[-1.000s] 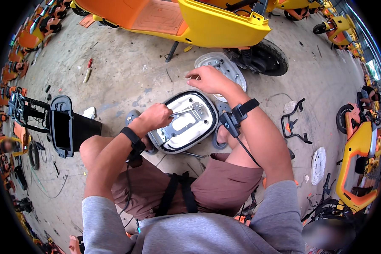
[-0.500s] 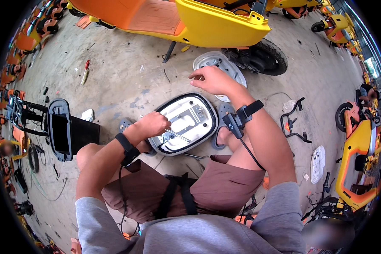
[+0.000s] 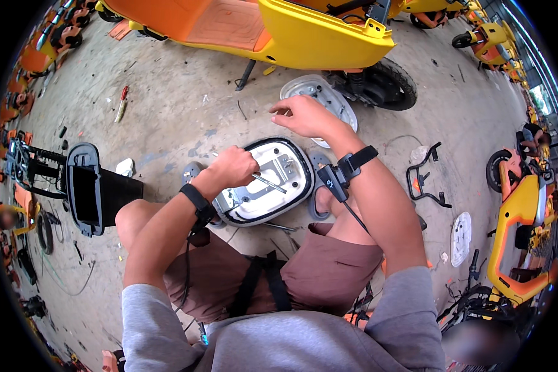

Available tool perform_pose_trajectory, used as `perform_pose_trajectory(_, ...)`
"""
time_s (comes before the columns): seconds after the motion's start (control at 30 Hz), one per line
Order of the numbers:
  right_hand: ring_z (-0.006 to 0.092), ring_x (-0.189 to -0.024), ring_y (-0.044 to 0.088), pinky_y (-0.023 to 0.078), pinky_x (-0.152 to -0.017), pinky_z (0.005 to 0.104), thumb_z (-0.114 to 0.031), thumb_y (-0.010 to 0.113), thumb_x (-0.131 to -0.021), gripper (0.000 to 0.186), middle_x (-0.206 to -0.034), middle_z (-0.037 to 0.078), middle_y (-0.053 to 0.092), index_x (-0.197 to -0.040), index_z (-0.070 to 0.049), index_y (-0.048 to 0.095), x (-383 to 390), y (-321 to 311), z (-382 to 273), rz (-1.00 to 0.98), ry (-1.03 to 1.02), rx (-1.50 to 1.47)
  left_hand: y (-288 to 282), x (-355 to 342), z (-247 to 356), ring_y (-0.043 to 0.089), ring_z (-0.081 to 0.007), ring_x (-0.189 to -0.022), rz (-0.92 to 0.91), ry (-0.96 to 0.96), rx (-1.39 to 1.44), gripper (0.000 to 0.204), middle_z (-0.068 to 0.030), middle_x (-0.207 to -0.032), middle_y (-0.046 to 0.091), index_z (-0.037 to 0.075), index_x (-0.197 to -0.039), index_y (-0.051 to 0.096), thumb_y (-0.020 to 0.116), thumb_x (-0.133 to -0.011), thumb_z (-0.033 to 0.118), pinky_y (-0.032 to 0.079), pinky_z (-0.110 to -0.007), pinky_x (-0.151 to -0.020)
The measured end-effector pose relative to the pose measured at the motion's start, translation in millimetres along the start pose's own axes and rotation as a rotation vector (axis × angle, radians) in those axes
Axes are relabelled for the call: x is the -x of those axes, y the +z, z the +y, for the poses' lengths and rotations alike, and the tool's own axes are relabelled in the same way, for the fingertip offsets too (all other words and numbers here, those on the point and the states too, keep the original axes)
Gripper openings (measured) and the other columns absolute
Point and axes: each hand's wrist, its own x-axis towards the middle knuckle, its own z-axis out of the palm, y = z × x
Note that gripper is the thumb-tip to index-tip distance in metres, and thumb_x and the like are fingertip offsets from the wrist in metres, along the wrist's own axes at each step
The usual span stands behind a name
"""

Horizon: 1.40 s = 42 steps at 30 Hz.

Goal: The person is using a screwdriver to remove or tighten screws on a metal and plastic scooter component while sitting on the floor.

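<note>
On the floor between my feet lies a rounded white panel (image 3: 270, 162) with a black rim, its hollow side facing up. My left hand (image 3: 235, 166) is closed around a slim metal rod-shaped tool (image 3: 268, 182) above the panel's left half. The tool's shaft slants down to the right over the panel, and a short end shows beyond my knuckles. My right hand (image 3: 304, 116) hovers beyond the panel's far right edge, fingers loosely bent and apart, with nothing visible in them. Behind it, a second pale, translucent oval panel (image 3: 342, 108) lies on the floor, partly hidden by that hand and forearm.
A yellow and orange scooter (image 3: 316, 37) stands on its kickstand ahead. At the left are a black bin-like box (image 3: 121, 195) and a red-handled tool (image 3: 123, 102). A bent black tube frame (image 3: 425, 180) and a white oval plate (image 3: 460, 239) lie at the right.
My left hand has moved slightly right and away from me, and the tool in it has swung to a new angle. My right hand has shifted a little left.
</note>
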Motion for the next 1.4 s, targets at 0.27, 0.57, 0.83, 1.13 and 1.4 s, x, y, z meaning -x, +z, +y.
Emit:
perform_pose_trajectory(0.27,0.035,-0.1,0.072,0.055,-0.09,0.0407,-0.026,0.07,-0.092,0.034,-0.106,0.021,0.075,-0.117,-0.003,0.074,-1,6,8,-0.019,-0.018,0.06,11,2,6,0.071,-0.0348,-0.075,0.126,-0.061,0.045,0.012,-0.0133,-0.073,0.07,0.008,-0.078,0.071,0.075,-0.075,0.018,0.055,-0.045,-0.065)
perform_pose_trajectory(0.57,0.0345,-0.102,0.071,0.054,-0.093,0.0411,-0.027,0.068,-0.093,0.035,-0.108,0.019,0.075,-0.12,-0.004,0.074,20,-7,1,-0.01,0.05,0.036,7,-18,4,0.072,-0.0365,-0.077,0.056,-0.059,0.04,0.011,-0.0154,-0.076,0.071,0.008,-0.077,0.071,0.074,-0.078,0.018,0.057,-0.046,-0.068)
perform_pose_trajectory(0.83,0.0231,-0.101,0.072,0.055,-0.092,0.0348,-0.025,0.069,-0.097,0.035,-0.109,0.016,0.076,-0.124,-0.003,0.072,22,-2,13,-0.078,0.05,-0.148,11,-22,11,0.072,-0.0358,-0.074,0.092,-0.092,0.043,0.005,-0.0151,-0.073,0.07,0.009,-0.078,0.071,0.07,-0.076,0.014,0.056,-0.046,-0.066)
perform_pose_trajectory(1.13,0.03,-0.096,0.072,0.055,-0.087,0.0373,-0.028,0.069,-0.094,0.04,-0.108,0.02,0.075,-0.124,-0.003,0.072,5,11,-21,-0.285,-0.092,-0.072,6,-2,6,0.072,-0.0319,-0.072,-0.008,-0.271,0.068,0.008,-0.0114,-0.076,0.073,0.014,-0.081,0.073,0.065,-0.082,0.014,0.055,-0.045,-0.068)
perform_pose_trajectory(1.4,0.0373,-0.111,0.068,0.051,-0.1,0.0428,-0.017,0.057,-0.088,0.043,-0.119,0.021,0.072,-0.128,-0.006,0.071,-6,26,-19,-0.442,-0.075,0.031,11,-22,32,0.07,-0.0307,-0.067,0.074,-0.303,0.023,0.009,-0.0096,-0.069,0.069,0.013,-0.075,0.07,0.064,-0.081,0.012,0.052,-0.044,-0.063)
